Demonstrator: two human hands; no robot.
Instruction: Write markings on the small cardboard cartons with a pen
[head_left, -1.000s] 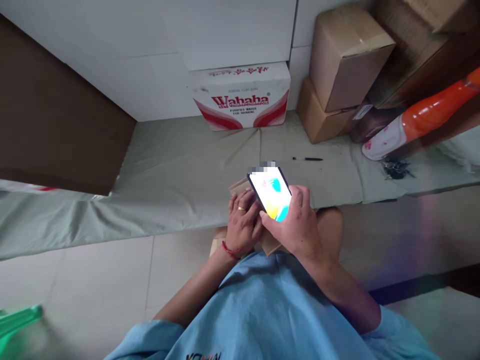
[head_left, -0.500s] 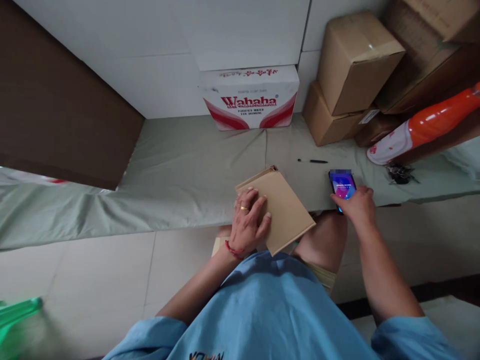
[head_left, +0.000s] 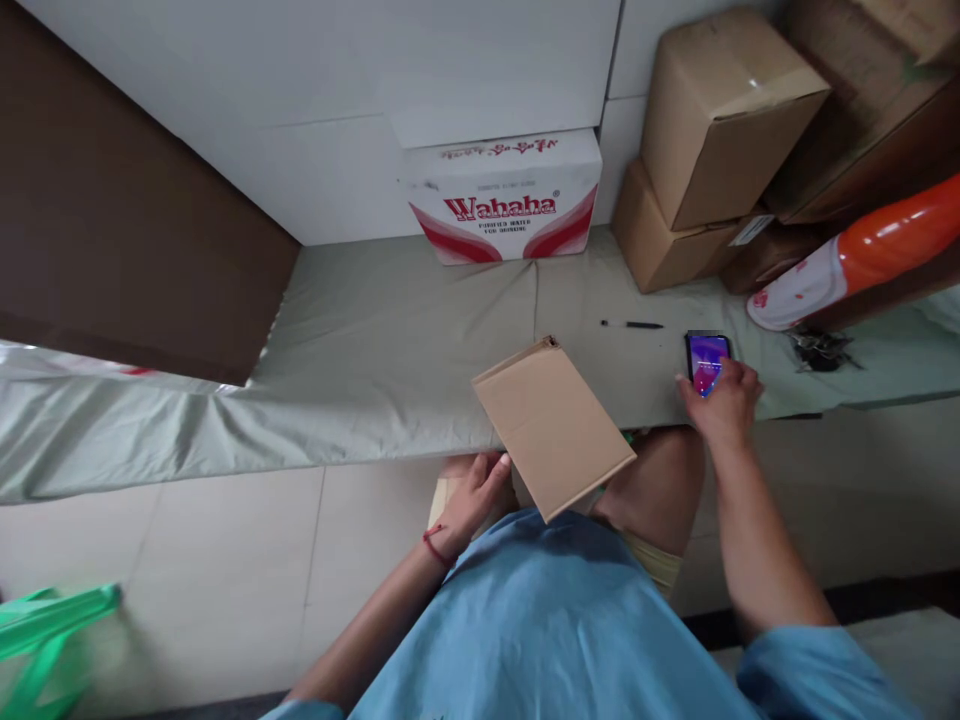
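One phone [head_left: 706,352], screen lit, is lying on the pale green cloth [head_left: 375,340] near its front edge, my right hand [head_left: 726,405] spanning its lower end, thumb one side, fingers the other; gripping or just touching, can't tell. Left of that, a flat cardboard box [head_left: 555,425] is sitting aslant, projecting past the cloth edge, and my left hand [head_left: 469,497] is resting by its left side, fingers partly hidden, so grasp unclear. Farther out, a pen [head_left: 643,325] is lying between phone and Wahaha carton [head_left: 517,215].
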